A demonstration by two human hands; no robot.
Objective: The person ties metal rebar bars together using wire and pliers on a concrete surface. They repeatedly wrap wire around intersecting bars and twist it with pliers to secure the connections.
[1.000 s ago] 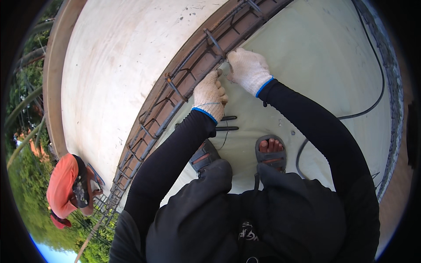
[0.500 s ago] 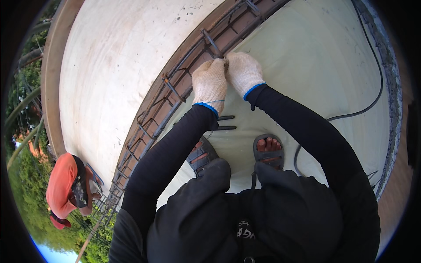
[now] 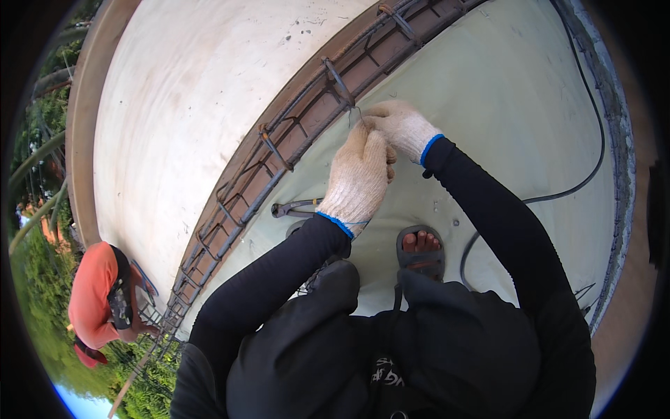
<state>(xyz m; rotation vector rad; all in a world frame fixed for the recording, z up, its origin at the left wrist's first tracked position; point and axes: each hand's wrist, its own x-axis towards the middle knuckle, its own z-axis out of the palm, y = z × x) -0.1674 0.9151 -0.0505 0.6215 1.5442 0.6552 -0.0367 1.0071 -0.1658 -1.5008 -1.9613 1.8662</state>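
Both gloved hands meet just beside the rebar cage (image 3: 293, 150) that runs along the brown formwork channel, close to one upright stirrup bar (image 3: 338, 82). The left hand (image 3: 357, 178) lies over the near side, its grip curled closed, and the right hand (image 3: 399, 127) sits just beyond it, touching it, fingers pressed together on a thin tie wire (image 3: 356, 115) that rises from the grip toward the stirrup. The wire is fine and only a short loop shows, so which fingers pinch it cannot be told. The hands seem held this close because the wire is short and has to be kept taut right at the bar crossing.

A pair of pliers (image 3: 296, 207) lies on the pale slab (image 3: 502, 105) below and left of the left grip, near it, apparently parked within reach while the fingers work the wire. A black cable (image 3: 579, 183) curves across the slab well right of the right grip. One sandalled foot (image 3: 421, 250) stands beneath the hands.

Counted: two white knit gloves, one pair of pliers, one cable, one foot in view, and another person in an orange top (image 3: 91, 297) far down to the left, well apart from both grips.
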